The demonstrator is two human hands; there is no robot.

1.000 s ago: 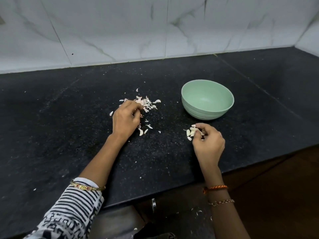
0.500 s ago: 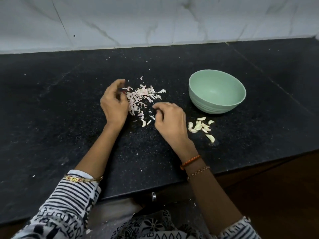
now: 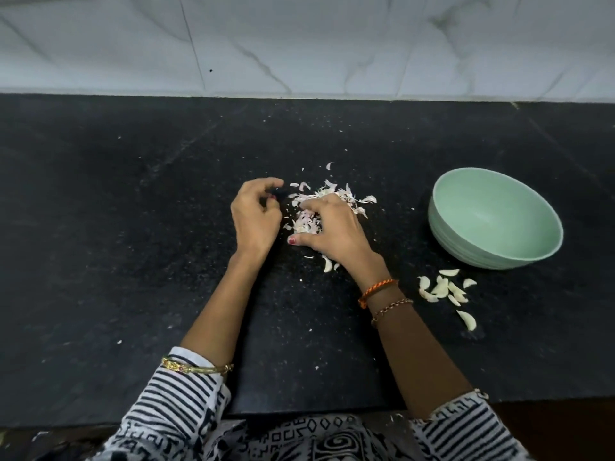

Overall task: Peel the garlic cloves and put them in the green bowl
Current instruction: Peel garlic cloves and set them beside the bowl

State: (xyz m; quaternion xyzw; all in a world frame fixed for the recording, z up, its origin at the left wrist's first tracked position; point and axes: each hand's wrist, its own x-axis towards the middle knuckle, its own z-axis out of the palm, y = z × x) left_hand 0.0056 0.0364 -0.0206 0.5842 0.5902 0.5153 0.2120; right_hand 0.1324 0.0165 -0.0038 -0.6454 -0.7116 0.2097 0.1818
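Observation:
The pale green bowl (image 3: 545, 234) stands empty on the black counter at the right. Several peeled garlic cloves (image 3: 442, 290) lie in a loose group in front of it, and one more clove (image 3: 327, 263) lies beside my right wrist. My right hand (image 3: 336, 232) rests palm down on the heap of garlic skins (image 3: 332, 193), its bent fingers in the skins and its thumb spread out to the left. Just left of the heap, my left hand (image 3: 254, 217) sits with loosely curled fingers and holds nothing I can see. Any unpeeled cloves are hidden under the skins.
The black stone counter (image 3: 133, 227) runs back to a white marble wall (image 3: 299, 44). Tiny skin flakes are scattered over it. Its front edge passes just under my sleeves.
My right hand moved from the left of the peeled cloves onto the skin heap. My left hand stayed beside the heap with its fingers more curled. The view shifted left.

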